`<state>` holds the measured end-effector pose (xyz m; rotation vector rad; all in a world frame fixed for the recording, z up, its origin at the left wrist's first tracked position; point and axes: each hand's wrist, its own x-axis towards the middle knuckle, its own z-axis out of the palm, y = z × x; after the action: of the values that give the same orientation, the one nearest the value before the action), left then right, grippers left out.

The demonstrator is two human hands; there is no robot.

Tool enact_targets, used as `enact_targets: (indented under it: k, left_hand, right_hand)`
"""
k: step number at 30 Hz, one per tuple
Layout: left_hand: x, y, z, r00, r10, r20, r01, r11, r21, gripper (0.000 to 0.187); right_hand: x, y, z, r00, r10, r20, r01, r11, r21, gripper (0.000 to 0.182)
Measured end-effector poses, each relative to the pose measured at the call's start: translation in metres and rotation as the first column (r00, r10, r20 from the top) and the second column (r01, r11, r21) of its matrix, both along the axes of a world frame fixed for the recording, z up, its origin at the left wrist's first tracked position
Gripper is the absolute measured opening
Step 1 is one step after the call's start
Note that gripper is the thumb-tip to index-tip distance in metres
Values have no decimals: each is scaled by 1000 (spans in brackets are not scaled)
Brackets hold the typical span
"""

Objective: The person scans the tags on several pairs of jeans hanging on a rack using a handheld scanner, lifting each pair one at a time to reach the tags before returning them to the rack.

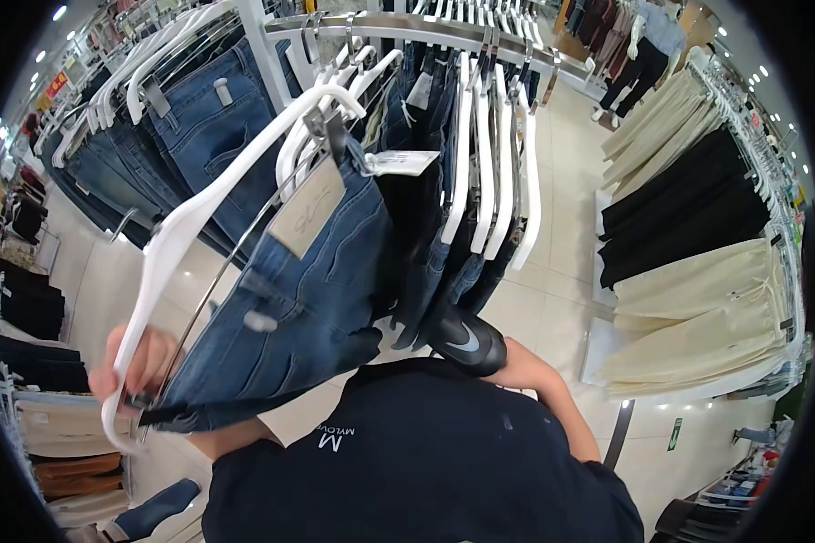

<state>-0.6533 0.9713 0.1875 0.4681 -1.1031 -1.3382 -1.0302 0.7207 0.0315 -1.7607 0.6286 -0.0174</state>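
Note:
Over at the left, my left hand (149,357) is closed around the lower end of a white clip hanger (172,240). Dark blue jeans (326,262) hang from it, tilted, with a beige waistband label (308,208) and a white tag (406,163). A metal bar and black clips run along their waistband. My right forearm (534,376) reaches in beside the jeans. A black piece with a swoosh (466,339) covers its end, so the right hand's fingers are hidden.
A metal rail (417,27) ahead carries several white hangers (487,172) with dark jeans. More jeans (213,118) hang at the left. Right of the aisle, a rack holds cream trousers (706,326) and black trousers (684,208). A dressed mannequin (647,54) stands at the far right.

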Motion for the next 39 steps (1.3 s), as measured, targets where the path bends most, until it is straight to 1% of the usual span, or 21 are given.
enact_targets:
  k: [2, 3, 5, 6, 7, 8, 11, 14, 15, 20, 22, 23, 26, 29, 31, 33, 37, 39]
  left_hand:
    - [12, 25, 2, 990, -105, 99, 113, 990, -84, 17]
    - [11, 35, 7, 986, -102, 132, 114, 990, -87, 17]
    - [2, 57, 19, 976, -92, 196, 113, 989, -94, 18]
    - [-9, 68, 23, 974, 32, 226, -7, 994, -108, 24]
    - [-13, 75, 27, 963, 46, 266, -19, 994, -104, 24]
    - [-15, 82, 29, 951, 60, 305, -31, 994, -100, 24]
    - [-29, 101, 31, 944, 142, 297, -126, 989, -74, 24]
    - [-35, 107, 31, 943, 150, 298, -136, 988, -69, 25]
    - [-36, 109, 31, 942, 154, 297, -139, 988, -71, 25]
    - [-39, 108, 29, 943, 172, 284, -155, 984, -83, 27]
    - [-35, 105, 29, 950, 148, 275, -134, 988, -70, 27]
    - [-33, 104, 29, 953, 136, 271, -123, 990, -65, 27]
    - [-33, 100, 28, 955, 190, 229, -185, 982, -42, 28]
    - [-24, 92, 25, 959, 143, 243, -129, 989, -72, 27]
    - [-20, 90, 26, 959, 152, 241, -138, 988, -72, 27]
    - [-21, 88, 25, 960, 180, 215, -169, 983, -70, 26]
    - [-13, 76, 28, 972, 110, 206, -99, 993, -65, 25]
    - [-10, 74, 28, 973, 97, 208, -84, 994, -71, 24]
  right_hand:
    - [11, 0, 5, 997, 59, 39, -59, 998, -6, 37]
    - [16, -1, 7, 992, 89, 84, -87, 996, -34, 38]
    - [28, 1, 16, 981, 68, 181, -61, 997, -46, 36]
    - [34, 3, 22, 971, 60, 231, -49, 997, -52, 35]
    - [41, 4, 28, 959, 64, 276, -37, 994, -101, 30]
    - [45, 4, 28, 951, 86, 298, -55, 992, -111, 30]
    - [58, 3, 25, 926, 130, 356, -84, 986, -143, 29]
    - [72, 3, 22, 911, 131, 392, -66, 983, -174, 28]
    - [76, 3, 25, 907, 123, 402, -63, 985, -158, 28]
    - [86, 4, 24, 879, 200, 433, -117, 970, -212, 29]
    - [87, 7, 24, 875, 195, 443, -100, 968, -230, 30]
    - [86, 7, 24, 889, 185, 419, -102, 972, -212, 31]
    - [81, 8, 23, 922, 152, 357, -96, 981, -170, 32]
    - [73, 7, 26, 938, 108, 330, -62, 987, -146, 34]
    - [67, 7, 27, 946, 65, 316, -30, 993, -115, 34]
    - [62, 5, 24, 946, 51, 321, -21, 995, -96, 34]
    - [59, 2, 16, 950, 39, 309, -17, 997, -73, 38]
    - [63, 1, 12, 931, 50, 363, -19, 996, -89, 42]
